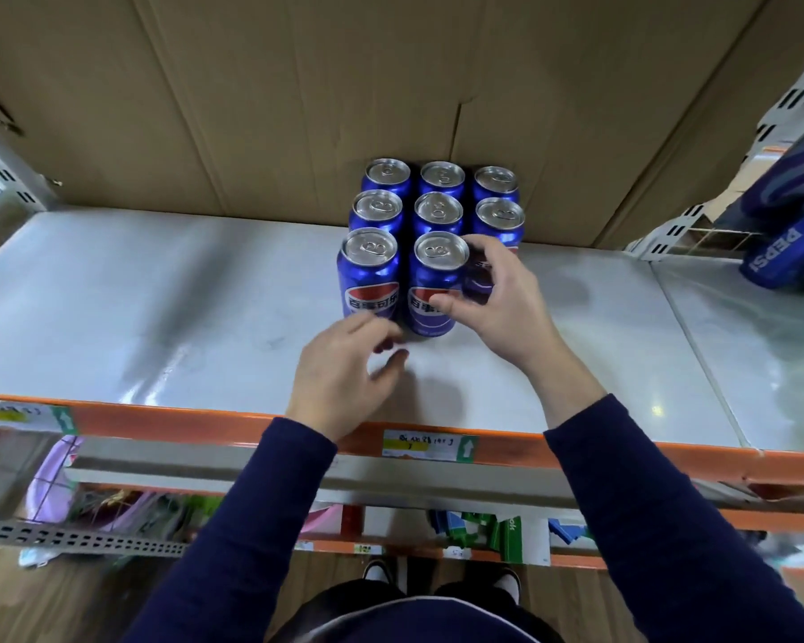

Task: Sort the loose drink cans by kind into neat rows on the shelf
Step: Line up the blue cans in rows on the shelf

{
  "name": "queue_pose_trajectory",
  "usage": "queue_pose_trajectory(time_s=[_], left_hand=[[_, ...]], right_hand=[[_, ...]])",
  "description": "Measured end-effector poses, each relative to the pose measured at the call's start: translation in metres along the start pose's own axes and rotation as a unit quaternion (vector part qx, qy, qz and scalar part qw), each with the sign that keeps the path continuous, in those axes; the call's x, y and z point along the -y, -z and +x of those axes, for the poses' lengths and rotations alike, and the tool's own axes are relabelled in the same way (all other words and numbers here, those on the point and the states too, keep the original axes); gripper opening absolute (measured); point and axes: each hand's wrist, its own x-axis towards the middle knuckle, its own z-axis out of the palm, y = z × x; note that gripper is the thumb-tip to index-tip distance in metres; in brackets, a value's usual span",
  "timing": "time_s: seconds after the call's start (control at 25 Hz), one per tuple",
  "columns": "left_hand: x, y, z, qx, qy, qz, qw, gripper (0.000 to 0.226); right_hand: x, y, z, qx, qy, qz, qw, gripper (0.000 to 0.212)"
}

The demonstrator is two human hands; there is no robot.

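Where grey shelf (159, 294) meets cardboard backing (251, 85), right hand (497, 308) grip holds a blue can (476, 283); left hand (344, 378) grip slack, wide.

The front left can (371, 290) reads 百事可乐 in white on its red and blue roundel; the can beside it (432, 290) shows only 百事. The blue pack (778, 257) at my right says PEPSI, turned on end. The shelf-edge label (430, 445) carries handwriting I cannot read and an upward arrow.
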Motion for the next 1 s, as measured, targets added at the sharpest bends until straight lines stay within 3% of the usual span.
queue_pose_trajectory(time_s=[0.12,0.32,0.48,0.68,0.8,0.92,1.0], left_hand=[[-0.018,-0.026,0.0,0.088,-0.027,-0.002,0.996,0.018],[-0.066,-0.08,0.019,0.161,-0.074,0.002,0.984,0.029],[-0.119,-0.134,0.042,0.187,-0.071,0.001,0.98,0.035],[-0.166,-0.186,0.056,0.197,-0.035,0.061,0.978,0.04],[-0.171,-0.195,0.059,0.171,-0.018,0.089,0.981,0.033],[-0.169,-0.192,0.059,0.169,0.013,0.092,0.981,0.045],[-0.171,-0.192,0.06,0.166,0.032,0.089,0.982,0.054]], right_hand=[[-0.016,0.014,-0.012,-0.003,-0.012,-0.013,1.0,0.053],[-0.075,0.097,-0.037,-0.113,-0.071,-0.057,0.989,0.023],[-0.126,0.205,-0.039,-0.186,-0.125,-0.146,0.964,0.023],[-0.164,0.308,-0.011,-0.248,-0.128,-0.251,0.927,0.035],[-0.177,0.342,0.029,-0.191,-0.155,-0.294,0.924,0.042],[-0.19,0.352,0.054,-0.084,-0.194,-0.33,0.92,0.049],[-0.198,0.357,0.059,-0.054,-0.212,-0.343,0.913,0.056]])
